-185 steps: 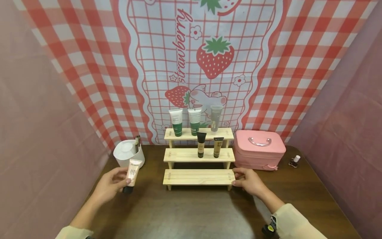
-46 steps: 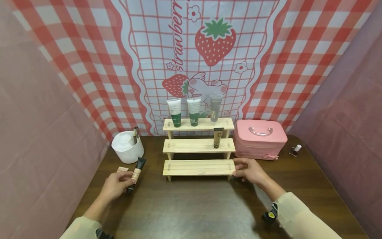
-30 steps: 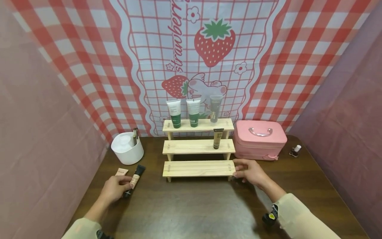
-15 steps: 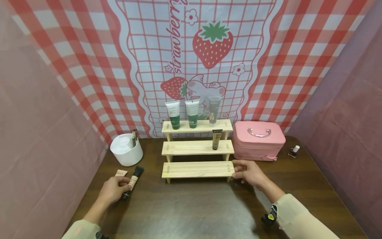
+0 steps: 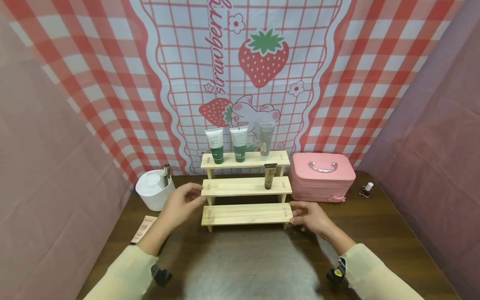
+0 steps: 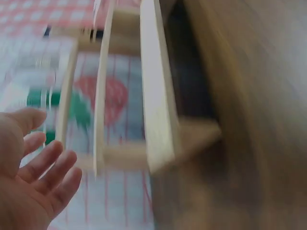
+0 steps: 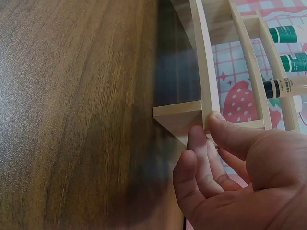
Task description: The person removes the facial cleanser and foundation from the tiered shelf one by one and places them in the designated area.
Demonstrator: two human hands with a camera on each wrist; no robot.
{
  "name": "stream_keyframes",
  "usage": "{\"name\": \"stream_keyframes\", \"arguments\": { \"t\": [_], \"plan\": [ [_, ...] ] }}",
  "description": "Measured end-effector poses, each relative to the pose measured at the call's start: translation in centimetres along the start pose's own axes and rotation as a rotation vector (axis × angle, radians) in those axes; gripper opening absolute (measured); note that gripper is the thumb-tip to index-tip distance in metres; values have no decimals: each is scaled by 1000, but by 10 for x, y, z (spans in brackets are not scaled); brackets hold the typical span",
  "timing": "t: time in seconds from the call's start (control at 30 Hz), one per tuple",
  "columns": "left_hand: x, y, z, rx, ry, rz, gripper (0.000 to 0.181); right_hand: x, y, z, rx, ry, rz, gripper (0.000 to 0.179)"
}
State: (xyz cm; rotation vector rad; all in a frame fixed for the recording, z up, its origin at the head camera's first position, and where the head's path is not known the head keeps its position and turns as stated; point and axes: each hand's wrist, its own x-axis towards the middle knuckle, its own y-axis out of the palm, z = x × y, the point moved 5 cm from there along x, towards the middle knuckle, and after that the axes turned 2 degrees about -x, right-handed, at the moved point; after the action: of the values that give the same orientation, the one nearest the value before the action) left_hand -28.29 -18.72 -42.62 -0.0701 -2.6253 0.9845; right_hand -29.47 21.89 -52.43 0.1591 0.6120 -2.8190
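Observation:
A three-step wooden display rack (image 5: 232,186) stands mid-table. My right hand (image 5: 310,216) pinches the right end of its lowest board, thumb (image 7: 225,125) on the board and fingers curled below. My left hand (image 5: 183,204) is at the left end of the middle board; in the left wrist view its fingers (image 6: 60,170) are spread, with nothing held. One small gold-brown tube (image 5: 269,177) stands on the middle board. On the top board are two white-and-green tubes (image 5: 215,146) and a grey tube (image 5: 265,141). A beige tube (image 5: 143,230) lies on the table, partly behind my left forearm.
A white round organizer (image 5: 153,193) holding brushes (image 5: 166,175) stands left of the rack. To the right are a pink cosmetic case (image 5: 322,177) with a metal handle and a small nail polish bottle (image 5: 366,190). A strawberry-print cloth (image 5: 262,96) hangs behind.
My left hand took a black-capped tube off the middle board, laid it beside the beige tube, let go and moved back right to the rack. My right hand stays at the lowest board.

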Motion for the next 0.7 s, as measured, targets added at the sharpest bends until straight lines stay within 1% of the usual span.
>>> {"name": "stream_keyframes", "arguments": {
  "t": [0.1, 0.2, 0.27, 0.37, 0.47, 0.53, 0.6, 0.7],
  "plan": [
    [24, 31, -26, -79, 39, 92, 40, 0, 0, 0, -1, -5, -2, 63],
    [44, 61, -48, -126, 36, 180, 45, 0, -1, 1, -5, -11, -6, 62],
    [55, 79, -59, -141, 36, 217, 46, 0, 0, 1, -5, -16, -5, 63],
    [69, 101, -71, -142, 39, 255, 48, 0, 1, 1, 2, -18, -1, 63],
    [79, 118, -79, -144, 27, 284, 51, 1, 0, 1, 6, -16, 2, 63],
    [83, 127, -82, -144, 10, 293, 52, 0, 0, 1, 6, -12, 1, 63],
    [87, 134, -85, -144, -3, 293, 53, 0, -1, 1, 5, -11, 0, 63],
    [91, 141, -89, -132, -3, 284, 51, 0, -2, 1, 7, -4, -5, 62]
  ]
}}
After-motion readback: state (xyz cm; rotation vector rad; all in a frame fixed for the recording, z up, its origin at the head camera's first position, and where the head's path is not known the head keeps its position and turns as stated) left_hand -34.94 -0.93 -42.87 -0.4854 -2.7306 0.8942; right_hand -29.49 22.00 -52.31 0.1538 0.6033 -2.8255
